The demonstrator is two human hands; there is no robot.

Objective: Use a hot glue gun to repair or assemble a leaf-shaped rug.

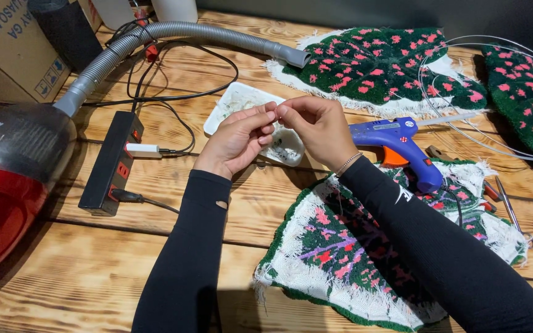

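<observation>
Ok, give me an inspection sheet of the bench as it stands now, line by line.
Surface: wooden plank table, grain bare at lower left.
Job's things: left hand and right hand meet fingertip to fingertip over a white tray; what they pinch is too small to tell.
Clutter: tufted leaf rug, backing up; green and pink rug; blue glue gun; wire hoop.
Grippers: both hands pinched shut at the fingertips.
Cables: black power strip with plugs; loose black cables.
Surroundings: red vacuum with grey hose; cardboard box.
</observation>
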